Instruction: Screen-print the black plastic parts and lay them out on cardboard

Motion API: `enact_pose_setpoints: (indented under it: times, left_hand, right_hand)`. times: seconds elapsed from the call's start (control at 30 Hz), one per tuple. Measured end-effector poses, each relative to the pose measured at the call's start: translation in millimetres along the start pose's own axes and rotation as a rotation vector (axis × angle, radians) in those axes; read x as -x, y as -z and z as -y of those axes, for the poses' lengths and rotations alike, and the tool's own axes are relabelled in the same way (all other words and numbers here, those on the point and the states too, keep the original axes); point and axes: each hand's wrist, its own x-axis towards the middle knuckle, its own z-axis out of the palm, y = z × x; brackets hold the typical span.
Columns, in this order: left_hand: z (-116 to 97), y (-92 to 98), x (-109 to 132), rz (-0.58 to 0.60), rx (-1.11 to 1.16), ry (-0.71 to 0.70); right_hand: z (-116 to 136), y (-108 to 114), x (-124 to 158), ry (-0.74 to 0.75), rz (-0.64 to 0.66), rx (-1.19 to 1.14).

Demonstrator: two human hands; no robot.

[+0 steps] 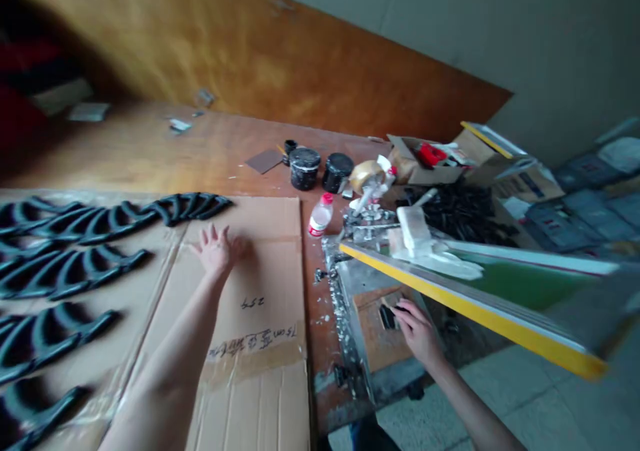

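Note:
My left hand (215,248) hovers over or rests on the cardboard sheet (265,271), its fingers spread and nothing in them. Just beyond its fingertips lies a row of black curved pieces (195,208), like handles, overlapping one another; more such rows run along the left. On the right, my right hand (417,331) pinches at a small black piece (387,316) on a brown board (373,338). Above that board a yellow-edged screen printing frame (475,308) is tilted up, with a white-smeared squeegee or scraper (415,231) lying in it.
A bottle with a red cap (321,216) stands between the cardboard and the frame. Behind it are two black tubs (305,169), a tape roll (367,176) and an open box (430,171). A heap of black pieces (463,214) lies behind the frame.

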Motion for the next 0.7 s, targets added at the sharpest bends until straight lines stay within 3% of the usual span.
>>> enact_pose_setpoints:
  times: [0.1,0.17,0.27,0.4,0.57,0.7]
  left_hand:
    - [-32,-1.8,43,0.007,0.111,-0.029]
    - [-63,7.2,76,0.034,0.234,-0.022]
    - [-120,36.8,132,0.079,0.459,0.024]
    - [-205,90.3,192,-0.013,0.853,-0.047]
    - [-286,141.5,230,-0.059,1.063,-0.15]
    - [-306,152.3,253,-0.093,1.064,-0.089]
  right_hand:
    - [-1,1,-2,0.013,0.004,-0.074]
    - [-5,3,-4,0.06,0.009,-0.126]
    - [-15,9,-6,0.158,0.065,-0.18]
    - [-30,17,-16,0.267,0.182,-0.229]
    - [-26,13,-26,0.61,0.332,-0.222]
    - [-32,15,-17,0.807,0.468,-0.315]
